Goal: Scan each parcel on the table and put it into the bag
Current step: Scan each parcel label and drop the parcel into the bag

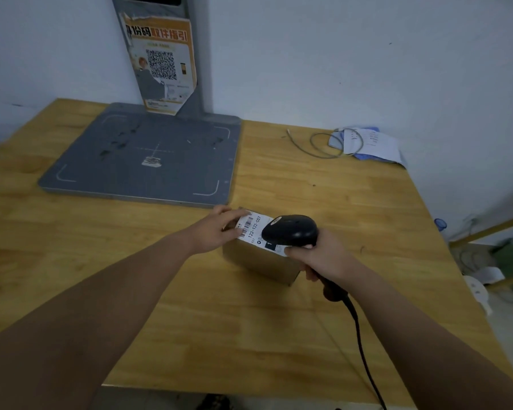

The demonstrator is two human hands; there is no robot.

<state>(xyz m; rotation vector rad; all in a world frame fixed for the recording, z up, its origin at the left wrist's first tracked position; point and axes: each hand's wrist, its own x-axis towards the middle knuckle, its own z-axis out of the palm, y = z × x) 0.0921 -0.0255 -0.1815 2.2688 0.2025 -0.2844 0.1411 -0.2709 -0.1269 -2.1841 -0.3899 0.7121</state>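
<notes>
A small brown cardboard parcel (259,260) lies on the wooden table (190,321), with a white barcode label (253,227) on its top. My left hand (216,229) rests on the parcel's far left corner, fingers on the label edge, holding it down. In my right hand (317,255) is a black handheld barcode scanner (290,230); its head sits just above the label's right part, and its cable (365,356) trails off the table's near edge. No bag is in view.
A grey scanning platform (148,161) with an upright post and an orange QR poster (163,66) stands at the back left. A coiled grey wire (326,145) and papers (370,143) lie at the back right. Clutter sits on the floor to the right.
</notes>
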